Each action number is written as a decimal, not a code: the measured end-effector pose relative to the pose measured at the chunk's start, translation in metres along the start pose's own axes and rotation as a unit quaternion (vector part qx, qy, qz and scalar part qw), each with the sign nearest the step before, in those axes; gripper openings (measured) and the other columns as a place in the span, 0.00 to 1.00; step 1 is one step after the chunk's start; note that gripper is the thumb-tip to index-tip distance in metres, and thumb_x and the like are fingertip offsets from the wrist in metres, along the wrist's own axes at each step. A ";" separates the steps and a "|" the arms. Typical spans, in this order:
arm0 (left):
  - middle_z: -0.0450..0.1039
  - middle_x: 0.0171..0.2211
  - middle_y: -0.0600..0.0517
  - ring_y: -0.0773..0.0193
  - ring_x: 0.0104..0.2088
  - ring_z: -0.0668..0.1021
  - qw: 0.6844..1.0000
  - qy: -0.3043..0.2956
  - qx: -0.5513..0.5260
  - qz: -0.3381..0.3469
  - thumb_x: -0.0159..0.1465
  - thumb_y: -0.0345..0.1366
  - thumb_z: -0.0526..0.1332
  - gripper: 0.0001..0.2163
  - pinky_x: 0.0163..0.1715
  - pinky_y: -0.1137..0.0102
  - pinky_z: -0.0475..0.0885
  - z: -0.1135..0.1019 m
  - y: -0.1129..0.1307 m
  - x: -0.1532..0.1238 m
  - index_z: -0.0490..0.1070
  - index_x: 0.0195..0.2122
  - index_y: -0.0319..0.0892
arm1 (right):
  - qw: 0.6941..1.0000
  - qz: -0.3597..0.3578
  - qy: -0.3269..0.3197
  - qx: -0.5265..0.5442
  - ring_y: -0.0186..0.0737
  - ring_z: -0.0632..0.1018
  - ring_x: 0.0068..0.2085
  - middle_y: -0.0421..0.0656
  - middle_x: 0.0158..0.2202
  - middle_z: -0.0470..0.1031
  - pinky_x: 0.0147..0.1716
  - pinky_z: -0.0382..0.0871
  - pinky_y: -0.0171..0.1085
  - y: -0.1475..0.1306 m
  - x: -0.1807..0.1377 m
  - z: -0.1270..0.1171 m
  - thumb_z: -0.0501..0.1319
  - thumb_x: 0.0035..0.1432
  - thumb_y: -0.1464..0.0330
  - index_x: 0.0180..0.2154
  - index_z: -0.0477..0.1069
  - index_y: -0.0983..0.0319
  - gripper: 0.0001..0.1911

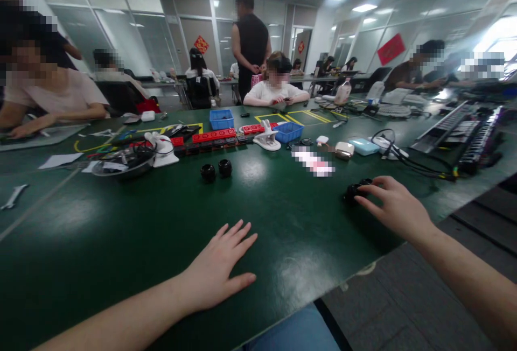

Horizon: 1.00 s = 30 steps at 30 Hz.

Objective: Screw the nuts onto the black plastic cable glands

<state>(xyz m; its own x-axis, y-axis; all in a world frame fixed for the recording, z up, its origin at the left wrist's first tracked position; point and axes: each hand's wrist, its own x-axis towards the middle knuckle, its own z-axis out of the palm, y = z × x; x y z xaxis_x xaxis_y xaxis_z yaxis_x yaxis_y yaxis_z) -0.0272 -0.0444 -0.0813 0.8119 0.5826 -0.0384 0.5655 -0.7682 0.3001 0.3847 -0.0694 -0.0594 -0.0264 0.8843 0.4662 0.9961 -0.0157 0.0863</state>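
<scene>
My left hand [220, 265] lies palm down on the green table, fingers spread, holding nothing. Farther back stand two small black tyre-like parts, the left one [208, 173] and the right one [225, 167], side by side but apart. At the right, my right hand [398, 208] has its thumb and fingertips closed about another black tyre-like part [351, 194] at the tabletop. A second dark shape [365, 182] shows just behind it, partly covered by my fingers. The far side of the held part is hidden.
Across the table stand a red-and-black power strip [214, 135], blue bins [221, 119], a white clip stand [267, 137] and a tray of cables [125, 163]. A wrench [14, 197] lies far left. Cases [344, 149] and cables sit right. Several people sit around.
</scene>
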 end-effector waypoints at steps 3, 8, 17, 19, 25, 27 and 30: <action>0.45 0.63 0.47 0.53 0.62 0.49 1.000 0.000 0.008 -0.001 0.61 0.52 0.52 0.30 0.58 0.51 0.47 0.000 0.001 0.000 0.46 0.62 0.48 | 0.998 -0.026 -0.039 0.034 0.46 0.73 0.38 0.52 0.39 0.69 0.37 0.69 0.44 0.008 0.006 0.008 0.50 0.56 0.53 0.33 0.75 0.63 0.23; 0.47 0.62 0.46 0.52 0.62 0.50 1.000 0.006 0.009 -0.004 0.60 0.51 0.54 0.30 0.57 0.51 0.48 -0.003 0.004 -0.001 0.48 0.61 0.47 | 0.982 -0.079 -0.081 0.152 0.45 0.74 0.38 0.50 0.41 0.70 0.37 0.71 0.44 -0.021 0.012 0.006 0.54 0.54 0.58 0.33 0.74 0.61 0.16; 0.69 0.50 0.43 0.54 0.53 0.69 0.995 0.079 0.026 0.060 0.61 0.39 0.56 0.16 0.52 0.56 0.61 -0.003 0.012 -0.002 0.67 0.49 0.41 | 0.936 -0.185 -0.151 0.258 0.39 0.73 0.37 0.47 0.40 0.68 0.38 0.71 0.39 -0.143 0.031 -0.008 0.58 0.53 0.69 0.35 0.73 0.60 0.07; 0.72 0.46 0.44 0.54 0.49 0.72 0.991 0.105 0.035 0.074 0.61 0.38 0.55 0.14 0.50 0.56 0.63 -0.002 0.012 -0.002 0.68 0.47 0.40 | 0.932 -0.197 -0.150 0.264 0.38 0.73 0.36 0.46 0.39 0.68 0.37 0.70 0.38 -0.163 0.038 -0.004 0.59 0.53 0.70 0.36 0.73 0.61 0.07; 0.73 0.41 0.46 0.60 0.42 0.73 0.973 0.181 0.043 0.139 0.65 0.29 0.47 0.13 0.42 0.64 0.69 -0.002 0.009 -0.003 0.67 0.47 0.40 | 0.926 -0.226 -0.141 0.268 0.36 0.72 0.36 0.45 0.39 0.66 0.38 0.69 0.35 -0.211 0.058 0.011 0.59 0.54 0.69 0.39 0.72 0.62 0.09; 0.73 0.36 0.48 0.62 0.36 0.74 0.970 0.186 0.041 0.152 0.66 0.28 0.45 0.13 0.36 0.68 0.71 -0.002 0.008 -0.004 0.67 0.45 0.40 | 0.925 -0.232 -0.142 0.265 0.36 0.72 0.36 0.45 0.39 0.66 0.38 0.68 0.35 -0.223 0.066 0.014 0.59 0.55 0.68 0.39 0.72 0.62 0.10; 0.72 0.29 0.50 0.64 0.29 0.73 0.967 0.191 0.041 0.163 0.67 0.29 0.44 0.14 0.29 0.70 0.69 0.000 0.007 -0.006 0.68 0.42 0.40 | 0.924 -0.241 -0.147 0.259 0.36 0.72 0.36 0.45 0.39 0.65 0.38 0.68 0.35 -0.238 0.081 0.018 0.59 0.55 0.67 0.40 0.72 0.62 0.10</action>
<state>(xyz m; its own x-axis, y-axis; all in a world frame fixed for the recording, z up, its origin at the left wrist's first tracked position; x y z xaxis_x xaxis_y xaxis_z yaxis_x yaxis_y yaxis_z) -0.0277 -0.0532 -0.0789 0.8450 0.3500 0.4044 0.3115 -0.9367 0.1597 0.1471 0.0143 -0.0580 -0.5292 0.8202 0.2173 0.7835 0.5706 -0.2461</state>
